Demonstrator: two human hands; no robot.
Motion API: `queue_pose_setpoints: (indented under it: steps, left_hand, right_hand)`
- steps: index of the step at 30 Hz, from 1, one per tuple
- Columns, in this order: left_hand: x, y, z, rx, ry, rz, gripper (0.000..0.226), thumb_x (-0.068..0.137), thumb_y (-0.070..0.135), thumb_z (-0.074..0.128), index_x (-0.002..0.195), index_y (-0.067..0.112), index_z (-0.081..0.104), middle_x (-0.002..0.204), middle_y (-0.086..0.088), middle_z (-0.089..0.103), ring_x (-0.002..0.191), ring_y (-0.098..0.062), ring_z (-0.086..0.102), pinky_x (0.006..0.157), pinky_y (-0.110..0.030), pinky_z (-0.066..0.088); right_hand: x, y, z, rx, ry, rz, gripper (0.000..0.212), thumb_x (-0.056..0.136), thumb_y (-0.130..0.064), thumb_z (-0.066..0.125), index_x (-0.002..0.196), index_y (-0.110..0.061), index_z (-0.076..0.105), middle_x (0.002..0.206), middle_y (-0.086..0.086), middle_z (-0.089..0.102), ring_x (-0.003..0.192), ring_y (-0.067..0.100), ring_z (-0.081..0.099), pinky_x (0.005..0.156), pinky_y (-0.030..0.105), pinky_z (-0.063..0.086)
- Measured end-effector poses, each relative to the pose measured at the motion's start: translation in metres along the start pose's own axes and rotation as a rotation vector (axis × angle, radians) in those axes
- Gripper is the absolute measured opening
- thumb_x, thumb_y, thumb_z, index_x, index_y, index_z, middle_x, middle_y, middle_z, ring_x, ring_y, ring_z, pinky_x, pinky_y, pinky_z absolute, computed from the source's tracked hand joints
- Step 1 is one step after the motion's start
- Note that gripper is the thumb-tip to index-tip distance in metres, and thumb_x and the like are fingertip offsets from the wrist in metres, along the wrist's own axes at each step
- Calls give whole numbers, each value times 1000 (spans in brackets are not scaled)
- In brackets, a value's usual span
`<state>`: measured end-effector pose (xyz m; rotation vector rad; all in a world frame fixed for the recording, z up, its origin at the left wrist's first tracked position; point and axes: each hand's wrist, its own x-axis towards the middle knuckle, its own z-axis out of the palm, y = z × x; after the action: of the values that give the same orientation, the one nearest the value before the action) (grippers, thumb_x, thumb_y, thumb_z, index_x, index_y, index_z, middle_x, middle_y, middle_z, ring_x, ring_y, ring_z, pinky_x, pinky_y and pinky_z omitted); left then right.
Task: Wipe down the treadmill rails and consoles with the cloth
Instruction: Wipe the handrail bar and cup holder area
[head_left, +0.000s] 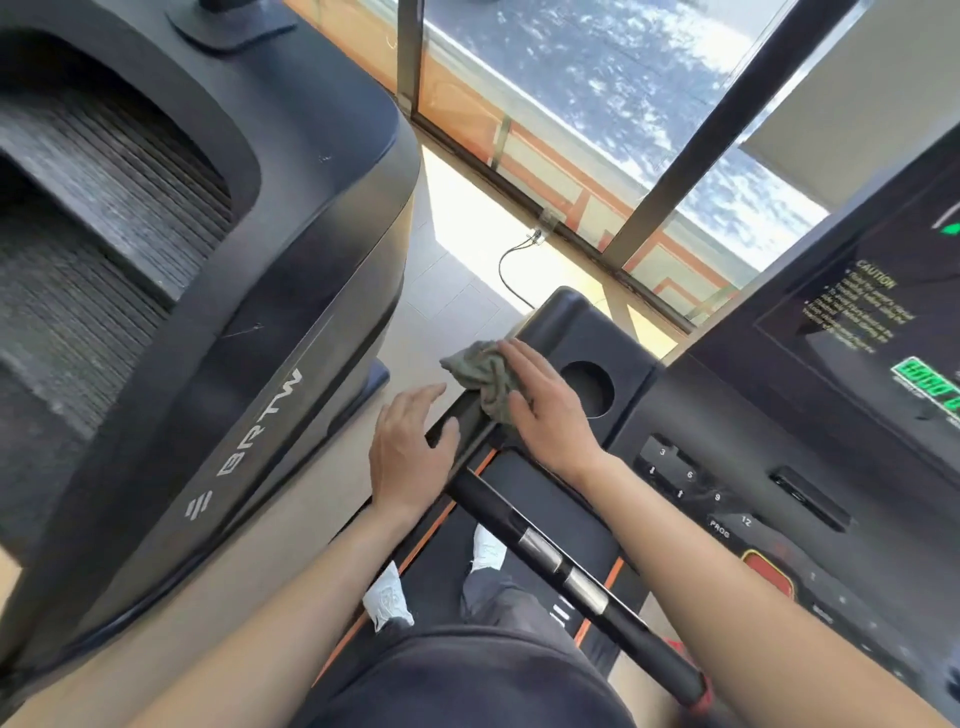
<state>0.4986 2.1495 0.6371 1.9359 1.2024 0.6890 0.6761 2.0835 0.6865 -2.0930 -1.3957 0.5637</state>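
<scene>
Pressing the cloth (480, 376) flat under the right hand (545, 410): fingers straight and spread, nothing gripped. The cloth sits bunched at the left corner of the console tray (576, 332), where the side rail (470, 431) joins it, with a flap past the outer edge. The left hand (410, 452) rests open on the rail just beside it, holding nothing. Risk 1: the cloth is only pinned, so a fast stroke toward the edge could drop it into the gap by the neighbouring machine (260, 322). Risk 2: a bunched wad wipes a narrow strip, so the cup holder (587, 389) recess and the rail underside likely get missed. Risk 3: the display (883, 322) looks lit, so sweeping right over the keypad (685, 483) could register a press while a shoe (488, 548) is on the belt (524, 493). Risk 4: the left hand blocks the stroke down the rail unless it is moved first.
</scene>
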Motion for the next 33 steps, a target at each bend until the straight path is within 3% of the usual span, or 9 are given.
queue_pose_setpoints:
  steps: [2, 4, 8, 12, 19, 24, 33]
  left_hand:
    - [15, 7, 2, -25, 25, 89, 33, 90, 23, 60, 121, 21, 69, 121, 4, 68, 111, -21, 61, 105, -25, 40]
    - [36, 16, 9, -25, -55, 128, 30, 93, 20, 62, 121, 23, 71, 122, 2, 67, 111, -21, 60, 103, -14, 33]
    - [72, 22, 25, -51, -365, 80, 38, 95, 23, 65, 132, 27, 65, 128, 0, 66, 114, -20, 61, 99, -37, 50]
    - [79, 13, 25, -27, -488, 7, 42, 94, 30, 67, 136, 28, 63, 132, 5, 68, 117, -17, 62, 102, -34, 49]
    - [45, -15, -9, 65, -498, -162, 44, 87, 42, 76, 128, 30, 67, 121, 8, 71, 107, -7, 63, 92, -21, 44]
    - [-4, -25, -42, 157, -414, -269, 50, 74, 59, 75, 118, 36, 68, 117, 12, 72, 111, -14, 64, 100, -39, 49]
    - [-89, -35, -87, 249, -177, -377, 47, 67, 51, 88, 104, 30, 68, 104, 14, 65, 96, -10, 58, 81, -30, 45]
  right_hand:
    - [2, 7, -3, -45, 79, 25, 49, 96, -2, 50, 143, -16, 55, 147, 1, 51, 133, 19, 49, 113, 38, 40]
    - [3, 15, -2, -150, 57, 2, 32, 98, -11, 57, 129, -14, 67, 135, 1, 61, 120, 24, 57, 104, 41, 46]
    - [-1, 23, 9, -336, 66, -47, 26, 88, -13, 72, 114, -12, 73, 122, 4, 65, 103, 31, 56, 92, 42, 50]
    - [0, 21, 15, -472, 104, -108, 29, 75, -11, 80, 102, -11, 72, 114, 5, 63, 95, 32, 54, 82, 44, 50]
    - [5, 20, 16, -506, -132, -368, 51, 62, -28, 90, 105, -16, 67, 124, -2, 65, 117, 28, 54, 90, 42, 45]
    - [6, 5, 34, -537, -311, -578, 58, 63, -42, 87, 111, -22, 62, 121, -6, 65, 122, 23, 54, 104, 37, 30]
    - [-18, -29, 84, -427, -459, -884, 56, 60, -38, 82, 110, -21, 62, 107, -7, 63, 107, 21, 56, 102, 34, 33]
